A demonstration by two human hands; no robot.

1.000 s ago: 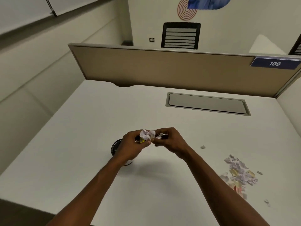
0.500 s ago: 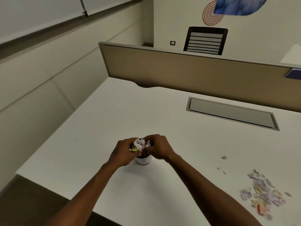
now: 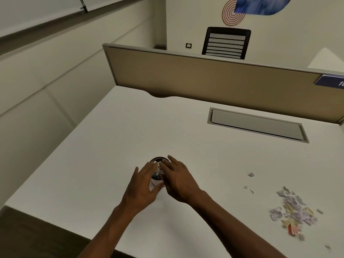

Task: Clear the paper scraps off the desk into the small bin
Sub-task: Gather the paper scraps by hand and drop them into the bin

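Dropping a handful of scraps into the small bin (image 3: pixel 159 161) near the front of the white surface (image 3: pixel 115 138), by the look of it. Left hand (image 3: pixel 144 185) over the bin with fingers (image 3: pixel 152 167) spread and straight, holding nothing; white paper (image 3: pixel 158 173) showing in the gap. Right hand (image 3: pixel 177 178) just beside, likewise splayed and empty. Further right, well apart, loose bits (image 3: pixel 248 180), then the main scrap pile (image 3: pixel 292 211) unswept. Next, likely: reaching right, gathering another bunch without scattering it off the edge.
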